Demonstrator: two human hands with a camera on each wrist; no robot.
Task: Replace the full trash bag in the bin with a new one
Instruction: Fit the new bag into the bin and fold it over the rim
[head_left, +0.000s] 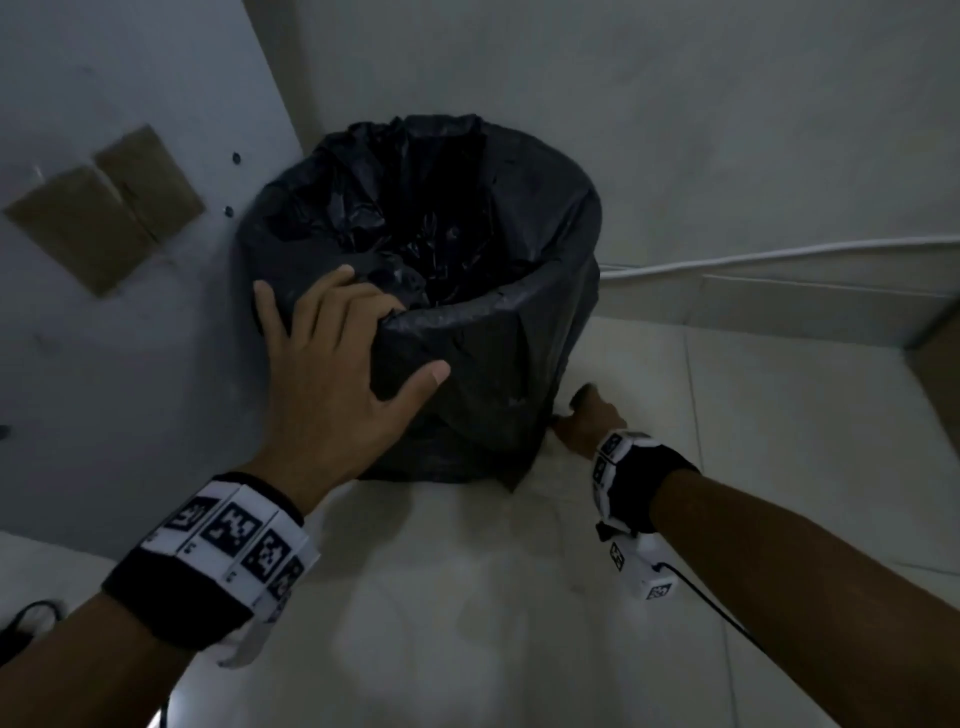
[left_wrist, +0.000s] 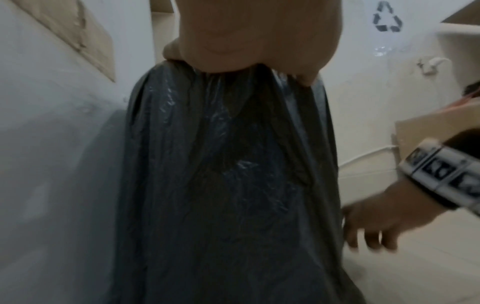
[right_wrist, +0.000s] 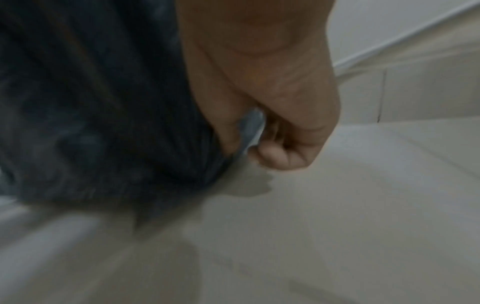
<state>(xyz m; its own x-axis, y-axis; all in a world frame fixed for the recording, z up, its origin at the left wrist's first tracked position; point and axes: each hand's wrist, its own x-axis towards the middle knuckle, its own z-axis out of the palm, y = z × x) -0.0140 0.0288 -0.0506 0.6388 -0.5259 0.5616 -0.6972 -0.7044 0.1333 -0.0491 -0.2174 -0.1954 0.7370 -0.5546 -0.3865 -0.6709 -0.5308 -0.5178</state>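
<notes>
A round bin stands in a wall corner, wholly covered by a black trash bag that lines it and hangs down its outside to the floor. My left hand holds the near left rim, fingers curled over into the opening and thumb spread on the outer plastic. The left wrist view shows that left hand atop the draped bag. Low on the right, my right hand grips the bag's bottom edge near the floor. In the right wrist view its curled fingers pinch the bag.
Pale walls close in behind and to the left of the bin; brown patches are stuck to the left wall. A white cable runs along the right wall. The tiled floor has a damp stain by the bag.
</notes>
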